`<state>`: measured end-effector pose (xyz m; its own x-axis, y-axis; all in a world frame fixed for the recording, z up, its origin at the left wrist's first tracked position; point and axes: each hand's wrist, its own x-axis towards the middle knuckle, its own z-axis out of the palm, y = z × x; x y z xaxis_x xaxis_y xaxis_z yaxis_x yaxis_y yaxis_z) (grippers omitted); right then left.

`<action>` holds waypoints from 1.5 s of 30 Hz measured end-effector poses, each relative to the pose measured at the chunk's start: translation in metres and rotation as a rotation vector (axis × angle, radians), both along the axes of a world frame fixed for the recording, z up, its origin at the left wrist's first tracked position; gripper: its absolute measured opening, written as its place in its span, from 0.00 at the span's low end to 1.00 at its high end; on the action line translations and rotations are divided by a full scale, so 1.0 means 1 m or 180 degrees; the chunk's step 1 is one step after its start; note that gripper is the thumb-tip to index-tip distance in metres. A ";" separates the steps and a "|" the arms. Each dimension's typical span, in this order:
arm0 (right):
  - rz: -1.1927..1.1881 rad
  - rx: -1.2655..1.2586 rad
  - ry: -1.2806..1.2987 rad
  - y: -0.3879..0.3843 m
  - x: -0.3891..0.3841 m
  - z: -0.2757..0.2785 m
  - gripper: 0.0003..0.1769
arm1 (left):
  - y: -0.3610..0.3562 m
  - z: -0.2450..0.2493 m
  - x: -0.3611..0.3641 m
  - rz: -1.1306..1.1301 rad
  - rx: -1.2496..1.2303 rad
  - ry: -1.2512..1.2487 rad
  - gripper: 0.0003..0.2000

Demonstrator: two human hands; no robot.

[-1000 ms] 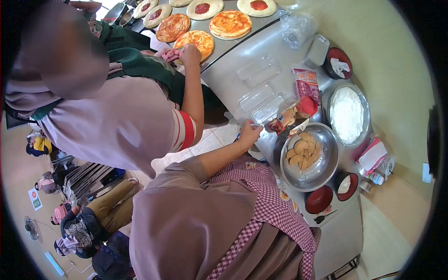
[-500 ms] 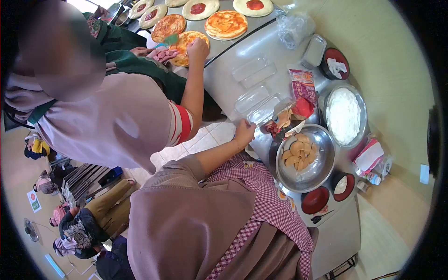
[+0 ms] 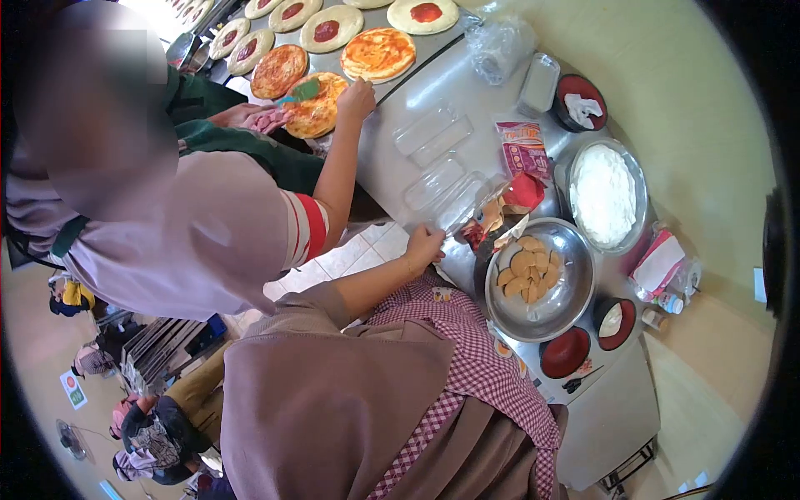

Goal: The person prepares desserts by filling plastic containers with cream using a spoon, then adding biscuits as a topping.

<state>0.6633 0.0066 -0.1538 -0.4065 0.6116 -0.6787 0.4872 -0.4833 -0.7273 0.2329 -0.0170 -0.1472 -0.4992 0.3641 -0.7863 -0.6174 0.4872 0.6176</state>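
In the upper left, a co-worker's hand (image 3: pixel 357 97) touches a sauced pizza base (image 3: pixel 315 115). At centre, the person's left hand (image 3: pixel 425 247) is nearest the clear plastic tray (image 3: pixel 472 200). Its fingers are bunched narrow at the tray's near end; whether they grip it cannot be told. The tray's long axis runs up and right from them. A steel bowl (image 3: pixel 554 313) lies just right. The right hand is unseen.

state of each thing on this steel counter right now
large round steel bowl: upright, holding tan round slices
smaller steel bowl: filled with white shreds
clear plastic trays: empty, lying flat
orange pizza base: sauce spread all over
pale pizza base: red dab in middle only
left hand: at a clear tray's edge, grip unclear
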 end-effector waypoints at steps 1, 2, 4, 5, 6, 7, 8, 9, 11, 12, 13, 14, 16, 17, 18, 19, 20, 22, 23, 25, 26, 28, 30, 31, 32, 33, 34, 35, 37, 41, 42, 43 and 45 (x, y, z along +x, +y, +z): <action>0.0011 0.0001 -0.0014 0.001 0.001 0.000 0.22 | 0.000 0.003 -0.001 -0.0014 0.0005 -0.0086 0.16; 0.0022 0.0002 -0.0027 0.001 0.001 0.000 0.22 | 0.000 0.005 -0.001 -0.0029 0.0010 -0.0170 0.17; 0.0043 -0.0004 -0.0056 0.001 0.003 0.000 0.22 | -0.001 0.006 -0.002 0.0041 0.0056 -0.0234 0.17; 0.0055 -0.0011 -0.0078 0.001 0.005 0.001 0.22 | -0.001 0.005 -0.001 0.0137 0.0099 -0.0306 0.16; 0.0068 -0.0015 -0.0098 0.000 0.007 0.001 0.22 | -0.002 0.006 -0.001 0.0116 0.0096 -0.0312 0.16; 0.0087 -0.0018 -0.0115 0.000 0.009 0.002 0.22 | -0.002 0.008 -0.002 0.0176 0.0101 -0.0366 0.16; 0.0111 -0.0019 -0.0130 0.001 0.010 0.003 0.22 | -0.001 0.011 -0.002 0.0242 0.0109 -0.0418 0.16; 0.0139 -0.0020 -0.0143 0.002 0.011 0.003 0.22 | -0.001 0.013 -0.001 0.0236 0.0109 -0.0417 0.16; 0.0204 -0.0019 -0.0175 0.006 0.014 0.005 0.22 | 0.000 0.018 0.001 0.0725 0.0279 -0.0604 0.16; 0.0244 -0.0018 -0.0190 0.008 0.015 0.006 0.22 | 0.001 0.018 0.002 0.0730 0.0281 -0.0604 0.16; 0.0290 -0.0019 -0.0204 0.011 0.016 0.006 0.22 | 0.001 0.018 0.003 0.0839 0.0231 -0.0524 0.17; 0.0340 -0.0021 -0.0216 0.013 0.017 0.006 0.22 | 0.001 0.018 0.004 0.0953 0.0180 -0.0442 0.18; 0.0453 -0.0020 -0.0238 0.021 0.018 0.007 0.23 | 0.000 0.025 0.005 0.0942 0.0258 -0.0437 0.20; 0.0514 -0.0016 -0.0247 0.026 0.018 0.007 0.23 | -0.002 0.028 0.005 0.0913 0.0335 -0.0434 0.23; 0.0578 -0.0013 -0.0253 0.030 0.018 0.007 0.23 | -0.004 0.028 0.005 0.0942 0.0341 -0.0424 0.23; 0.0641 -0.0010 -0.0257 0.035 0.017 0.006 0.23 | -0.008 0.028 0.005 0.0902 0.0518 -0.0530 0.25; 0.0705 -0.0010 -0.0265 0.039 0.017 0.007 0.23 | -0.011 0.028 0.005 0.0861 0.0694 -0.0640 0.27; 0.0827 -0.0010 -0.0288 0.046 0.018 0.008 0.23 | -0.015 0.034 0.006 0.0870 0.0736 -0.0670 0.28; 0.0888 -0.0007 -0.0299 0.050 0.019 0.008 0.23 | -0.016 0.036 0.006 0.0852 0.0779 -0.0705 0.29; 0.1019 0.0006 -0.0315 0.059 0.018 0.009 0.23 | -0.021 0.032 0.008 0.0896 0.0818 -0.0679 0.28; 0.1088 0.0014 -0.0322 0.063 0.017 0.009 0.23 | -0.023 0.032 0.009 0.0913 0.0850 -0.0663 0.27; 0.1214 0.0032 -0.0338 0.073 0.015 0.010 0.23 | -0.025 0.038 0.012 0.1030 0.0877 -0.0689 0.26; 0.1320 0.0049 -0.0358 0.080 0.015 0.011 0.23 | -0.028 0.038 0.015 0.1126 0.0902 -0.0722 0.25; 0.1367 0.0058 -0.0369 0.083 0.015 0.013 0.24 | -0.031 0.032 0.016 0.1181 0.1018 -0.0708 0.24; 0.1414 0.0068 -0.0379 0.086 0.014 0.014 0.24 | -0.032 0.029 0.017 0.1236 0.1136 -0.0693 0.24; 0.1465 0.0075 -0.0391 0.089 0.014 0.015 0.24 | -0.034 0.026 0.019 0.1251 0.1143 -0.0687 0.24; 0.1518 0.0081 -0.0404 0.092 0.014 0.017 0.24 | -0.036 0.025 0.021 0.1336 0.1179 -0.0701 0.24; 0.1566 0.0086 -0.0412 0.094 0.014 0.018 0.24 | -0.038 0.025 0.022 0.1415 0.1213 -0.0711 0.24; 0.1658 0.0099 -0.0434 0.100 0.013 0.020 0.24 | -0.042 0.031 0.022 0.1375 0.1293 -0.0671 0.24; 0.1799 0.0129 -0.0516 0.108 0.015 0.029 0.24 | -0.058 0.051 0.018 0.1183 0.1431 -0.0740 0.28; 0.1831 0.0138 -0.0539 0.111 0.016 0.032 0.24 | -0.063 0.057 0.016 0.1182 0.1439 -0.0746 0.28; 0.1860 0.0143 -0.0566 0.113 0.017 0.035 0.24 | -0.068 0.064 0.014 0.1025 0.1659 -0.0690 0.31; 0.1910 0.0148 -0.0627 0.116 0.020 0.042 0.24 | -0.077 0.073 0.011 0.0859 0.1882 -0.0654 0.34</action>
